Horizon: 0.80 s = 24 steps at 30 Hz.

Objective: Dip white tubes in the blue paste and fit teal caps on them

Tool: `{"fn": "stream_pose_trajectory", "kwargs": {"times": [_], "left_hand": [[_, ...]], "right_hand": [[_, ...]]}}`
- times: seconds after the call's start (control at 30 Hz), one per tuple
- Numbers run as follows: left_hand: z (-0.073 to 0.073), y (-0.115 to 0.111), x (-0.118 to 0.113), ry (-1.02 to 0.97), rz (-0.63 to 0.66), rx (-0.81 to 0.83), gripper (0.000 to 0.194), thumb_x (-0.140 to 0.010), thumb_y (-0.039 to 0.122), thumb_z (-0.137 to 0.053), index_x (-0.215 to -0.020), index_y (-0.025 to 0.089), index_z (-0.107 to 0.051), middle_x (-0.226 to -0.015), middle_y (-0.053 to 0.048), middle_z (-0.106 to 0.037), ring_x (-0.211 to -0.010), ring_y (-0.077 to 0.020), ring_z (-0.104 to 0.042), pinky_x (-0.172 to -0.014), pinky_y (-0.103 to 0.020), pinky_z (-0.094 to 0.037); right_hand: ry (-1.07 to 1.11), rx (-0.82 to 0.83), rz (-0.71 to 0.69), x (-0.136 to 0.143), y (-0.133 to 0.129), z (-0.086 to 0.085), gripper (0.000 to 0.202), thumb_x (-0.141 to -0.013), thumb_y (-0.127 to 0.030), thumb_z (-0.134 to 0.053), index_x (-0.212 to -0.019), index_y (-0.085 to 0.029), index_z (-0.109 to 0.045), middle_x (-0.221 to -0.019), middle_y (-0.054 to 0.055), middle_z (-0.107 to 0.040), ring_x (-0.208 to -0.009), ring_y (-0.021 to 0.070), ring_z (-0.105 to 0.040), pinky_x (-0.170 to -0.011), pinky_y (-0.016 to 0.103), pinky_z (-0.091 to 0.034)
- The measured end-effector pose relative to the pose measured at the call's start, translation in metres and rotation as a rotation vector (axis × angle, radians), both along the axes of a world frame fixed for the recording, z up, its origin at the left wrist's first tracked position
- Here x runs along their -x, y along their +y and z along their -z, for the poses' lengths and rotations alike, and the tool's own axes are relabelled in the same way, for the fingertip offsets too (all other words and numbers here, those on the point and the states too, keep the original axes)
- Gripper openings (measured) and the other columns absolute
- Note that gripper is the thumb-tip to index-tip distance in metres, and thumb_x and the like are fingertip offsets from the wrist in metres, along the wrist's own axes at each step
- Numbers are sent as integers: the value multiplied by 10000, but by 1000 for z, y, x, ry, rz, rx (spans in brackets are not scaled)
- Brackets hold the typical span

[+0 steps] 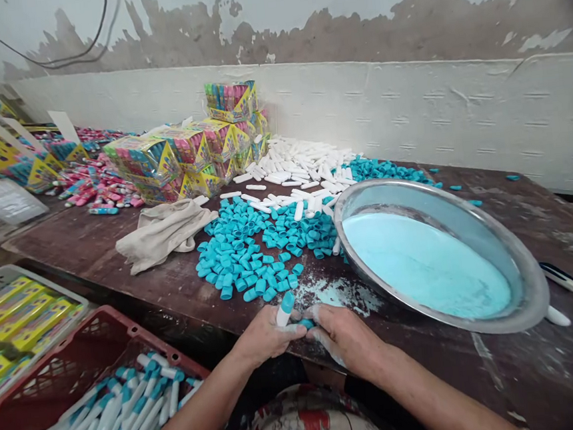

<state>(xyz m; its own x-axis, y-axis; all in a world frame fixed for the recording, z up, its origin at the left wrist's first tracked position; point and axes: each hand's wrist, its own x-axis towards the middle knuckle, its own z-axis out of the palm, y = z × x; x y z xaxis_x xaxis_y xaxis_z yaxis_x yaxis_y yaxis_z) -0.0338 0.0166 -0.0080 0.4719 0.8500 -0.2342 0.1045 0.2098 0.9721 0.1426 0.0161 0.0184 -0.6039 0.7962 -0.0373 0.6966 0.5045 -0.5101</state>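
Holds a white tube (282, 318) with a blue top (288, 300) tilted in the left hand (266, 336), with fingers curled round its lower end, at the near edge of the table (555, 365). Pinches a blue piece (307, 323) in the fingers of the right hand (346, 338), near the left thumb; cannot tell whether a loose cap or a capped tube. Has loose blue caps (245, 265) just beyond, loose white tubes (306, 160) behind, a basin (535, 307) of pale blue powder (421, 263) rightward, a red crate (142, 341) of capped tubes (118, 410) leftward.

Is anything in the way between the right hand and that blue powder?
Yes: the near rim of the metal bowl stands between the right hand and the pale blue powder. Nothing visible covers the top.
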Motion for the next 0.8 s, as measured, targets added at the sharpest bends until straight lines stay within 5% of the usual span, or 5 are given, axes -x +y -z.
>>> {"fn": "stream_pose_trajectory", "kwargs": {"times": [0.2,0.3,0.4,0.5,0.8], "left_hand": [[13,1,-4,-202,-44,124,377,-606,411,-706,-798,115,-571,-423,86,-393,-315,-28,-270,-332,-169,-210],[9,1,-5,-129,-32,73,354,-641,420,-679,-806,121,-587,-416,93,-356,-334,-38,-287,-353,-173,-212],[-1,-1,-2,58,-32,-90,308,-684,420,-636,-764,124,-605,-492,65,-423,-445,-63,-382,-442,-181,-284],[-8,-4,1,303,-43,-242,268,-692,387,-624,-672,122,-591,-601,35,-507,-579,-98,-448,-542,-190,-324],[-10,-13,-6,952,133,-406,227,-736,408,-561,-794,193,-607,-734,-35,-652,-668,-185,-598,-571,-228,-373]], "right_hand": [[319,-14,88,-6,-7,4,98,-785,-155,-491,-850,-171,-563,-785,43,-596,-745,158,-543,-678,264,-411],[502,191,190,-7,-7,6,91,-793,-244,-494,-776,-175,-550,-643,5,-559,-590,131,-520,-565,248,-414],[815,619,321,-11,-3,10,200,-748,-361,-560,-743,-167,-513,-544,-32,-529,-397,81,-431,-401,208,-365],[1016,853,366,-19,0,12,270,-683,-386,-640,-720,-150,-514,-557,-15,-569,-373,66,-430,-361,190,-349],[1011,824,371,-21,-4,5,297,-654,-389,-688,-698,-141,-531,-508,-26,-577,-345,59,-444,-343,176,-359]]}}
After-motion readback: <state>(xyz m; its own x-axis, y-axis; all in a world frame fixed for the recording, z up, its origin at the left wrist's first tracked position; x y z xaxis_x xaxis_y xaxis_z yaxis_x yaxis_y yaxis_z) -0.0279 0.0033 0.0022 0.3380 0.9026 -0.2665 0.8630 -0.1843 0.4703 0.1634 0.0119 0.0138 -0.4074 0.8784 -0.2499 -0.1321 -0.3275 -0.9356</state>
